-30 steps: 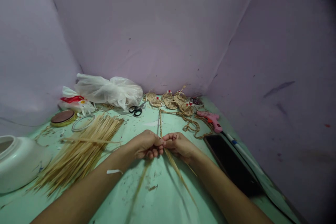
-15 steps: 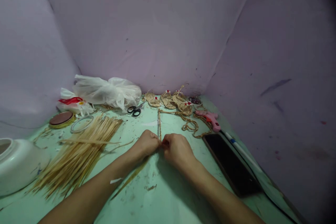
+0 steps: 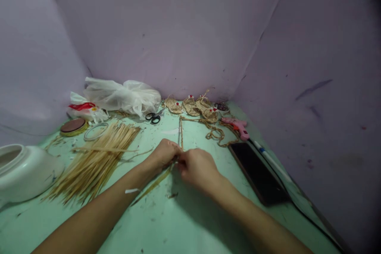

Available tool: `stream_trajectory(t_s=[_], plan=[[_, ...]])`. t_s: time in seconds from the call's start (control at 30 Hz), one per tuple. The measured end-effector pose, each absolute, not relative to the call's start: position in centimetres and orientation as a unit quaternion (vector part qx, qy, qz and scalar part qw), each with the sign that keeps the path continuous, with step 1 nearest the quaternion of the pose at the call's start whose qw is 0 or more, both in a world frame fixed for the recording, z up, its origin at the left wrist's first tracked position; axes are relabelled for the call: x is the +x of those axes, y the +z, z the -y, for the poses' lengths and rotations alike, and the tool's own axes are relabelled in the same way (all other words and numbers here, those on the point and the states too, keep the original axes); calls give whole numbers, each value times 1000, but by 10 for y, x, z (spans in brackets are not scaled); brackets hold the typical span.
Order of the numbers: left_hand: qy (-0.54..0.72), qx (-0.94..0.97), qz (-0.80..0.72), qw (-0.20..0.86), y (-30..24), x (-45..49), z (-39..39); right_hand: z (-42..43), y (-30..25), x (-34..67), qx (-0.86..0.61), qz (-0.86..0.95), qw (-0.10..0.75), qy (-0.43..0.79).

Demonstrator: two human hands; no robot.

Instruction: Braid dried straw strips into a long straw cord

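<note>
My left hand (image 3: 163, 154) and my right hand (image 3: 195, 166) meet knuckle to knuckle at the middle of the green table (image 3: 184, 222). Both are closed in a pinch on the near end of a thin braided straw cord (image 3: 181, 130) that runs straight away from me. A loose straw strip (image 3: 151, 185) trails from under my left hand toward me. The cord's far end joins a coiled braid (image 3: 216, 135).
A straw bundle (image 3: 95, 159) lies left, beside a white pot (image 3: 25, 170), a tin lid (image 3: 73, 126) and a ring (image 3: 95, 131). Plastic bags (image 3: 125, 97), scissors (image 3: 154, 117) and small woven sandals (image 3: 193, 106) line the back. A pink glue gun (image 3: 236, 126) and a dark phone (image 3: 257, 172) lie right.
My right hand rolled over, knuckles up, and shifted slightly left over the cord. The loose strips that stuck out toward me have swung left under my left hand. The view tipped down a little.
</note>
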State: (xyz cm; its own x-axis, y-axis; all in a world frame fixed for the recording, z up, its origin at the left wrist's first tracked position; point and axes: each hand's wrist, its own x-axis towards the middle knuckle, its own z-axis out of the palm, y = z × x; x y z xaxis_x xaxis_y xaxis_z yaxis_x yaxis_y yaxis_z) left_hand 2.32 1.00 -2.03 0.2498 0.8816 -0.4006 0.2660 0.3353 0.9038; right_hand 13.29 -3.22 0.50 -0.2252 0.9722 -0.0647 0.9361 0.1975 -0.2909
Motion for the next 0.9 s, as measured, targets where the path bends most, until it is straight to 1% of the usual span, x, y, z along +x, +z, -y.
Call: stream_trajectory(t_s=[0.1,0.2,0.23,0.3,0.37,0.43,0.6,0.73,0.83,0.9], plan=[[245,530,-550,597,-20,23,-10,18,2,147,-630,733,163,200],[230,537,-547,599,-20,21,-11,3,-9,153,-664,645,271,264],[226,539,-546,600,-20,20,-12,0,-12,152,-667,610,297,309],[221,546,-542,600,-21,19,-13,-2,-18,146,-647,529,328,441],[213,551,-542,598,-22,18,-14,0,-21,140,-604,459,334,559],[209,552,-544,597,-23,18,-14,3,-23,136,-585,439,322,601],[203,551,-551,592,-20,18,-14,0,-25,143,-593,486,294,571],[186,557,-554,590,-19,18,-13,-3,-24,149,-611,498,252,562],[179,582,-565,556,-23,18,-13,-4,-26,151,-613,507,236,558],[169,612,-581,509,-25,17,-12,-5,-30,151,-602,516,247,557]])
